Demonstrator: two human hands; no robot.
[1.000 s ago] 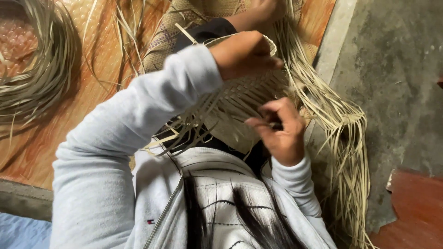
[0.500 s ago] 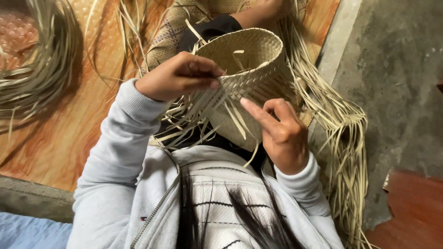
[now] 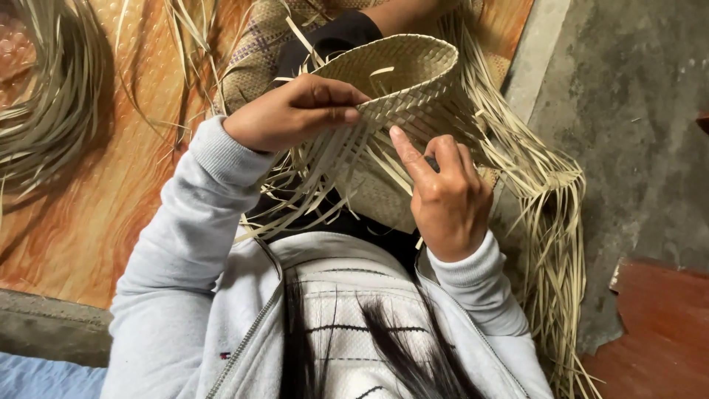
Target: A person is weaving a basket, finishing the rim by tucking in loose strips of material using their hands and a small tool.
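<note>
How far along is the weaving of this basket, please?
Done: the basket has a woven wall and a closed rim at its open mouth. In hand: the left hand grips the wall's near edge, and the right hand fingers the loose strips there. Left: many strips hang unwoven, also at the right side.

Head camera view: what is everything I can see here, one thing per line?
woven basket: one, pale straw, half-made, held at centre
loose strips: many, pale straw, trailing from the basket to the right
strip bundle: one, greenish straw, upper left on the mat
floor mat: one, orange-brown, left
concrete floor: grey, right
red-brown board: one, lower right
grey jacket: one, worn, bottom
left hand: on the basket's rim
right hand: forefinger raised against the basket's side
</note>
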